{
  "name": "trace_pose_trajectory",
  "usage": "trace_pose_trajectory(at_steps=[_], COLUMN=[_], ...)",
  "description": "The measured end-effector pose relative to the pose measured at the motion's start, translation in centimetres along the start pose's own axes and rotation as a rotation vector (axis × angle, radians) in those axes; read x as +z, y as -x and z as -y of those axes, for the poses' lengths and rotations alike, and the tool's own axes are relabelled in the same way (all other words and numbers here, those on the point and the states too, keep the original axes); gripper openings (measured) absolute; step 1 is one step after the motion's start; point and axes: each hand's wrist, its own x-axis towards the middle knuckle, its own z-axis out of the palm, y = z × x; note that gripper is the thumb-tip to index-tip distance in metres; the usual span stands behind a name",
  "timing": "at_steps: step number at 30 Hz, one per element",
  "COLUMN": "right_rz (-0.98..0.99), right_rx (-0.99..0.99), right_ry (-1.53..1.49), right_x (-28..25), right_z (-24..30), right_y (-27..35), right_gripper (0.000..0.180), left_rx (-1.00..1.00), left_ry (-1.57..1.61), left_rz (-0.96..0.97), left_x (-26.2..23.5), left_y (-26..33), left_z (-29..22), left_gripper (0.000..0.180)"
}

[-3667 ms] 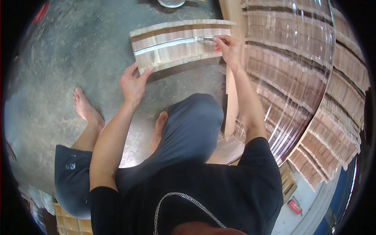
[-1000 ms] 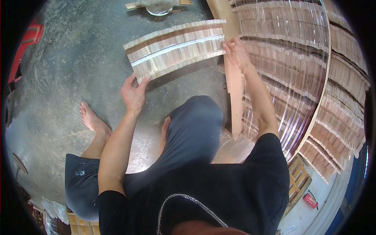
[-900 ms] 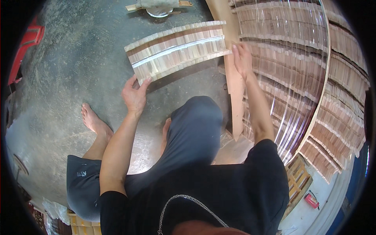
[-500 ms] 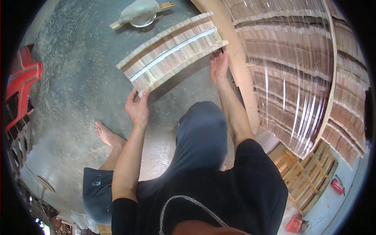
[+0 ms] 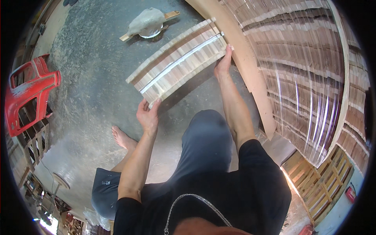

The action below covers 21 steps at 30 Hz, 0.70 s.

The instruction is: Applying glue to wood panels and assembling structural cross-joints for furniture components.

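Above the concrete floor (image 5: 94,90), in front of the person's knee, a long panel (image 5: 178,58) of narrow wood strips is held by its two short ends. It looks lifted off the floor, because a dark shadow lies on the concrete under and beside it, though I cannot tell if any edge touches the ground. The left hand (image 5: 148,115) is open, palm up, with the fingertips against the near-left end of the panel; it seems to support the weight from below and not to clamp it. The right hand (image 5: 223,62) is at the far-right end, fingers curled on the edge and thumb up, so this hand probably steers while the other carries. Holding at both ends makes sense for such a long, thin piece, which could bend or come apart along its glued strips. The panel has pale and brown bands along its length, with one shiny light stripe in the middle. At the person's right a big stack (image 5: 309,74) of similar striped sheets stands wrapped in clear film, with a plain board (image 5: 250,78) leaning on it and wood pallets (image 5: 321,180) beside it. Near the far edge of the floor a grey lump (image 5: 147,22) lies over a white bowl and a stick. At the left a red metal frame (image 5: 29,94) stands. No labels or signs are readable.
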Motion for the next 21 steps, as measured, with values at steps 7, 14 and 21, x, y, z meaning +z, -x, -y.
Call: trace_pose_trajectory(at_steps=[7,14,21], right_rz=[0.141,0.291,0.382], right_rx=[0.08,0.138,0.183], right_ry=[0.298,0.544,0.507], right_x=[-2.1,-1.8,-2.0], right_z=[1.3,5.2,4.7], right_y=[1.8,1.9,1.4], right_gripper=[0.067,0.059,0.051], left_rx=[-0.106,-0.072,-0.077], left_ry=[-0.044,0.045,-0.067], left_rz=[0.029,0.051,0.062], left_x=[-3.8,-2.7,-2.9], left_y=[-0.9,-0.2,0.1], left_z=[-0.1,-0.9,-1.9], left_gripper=[0.055,0.061,0.062])
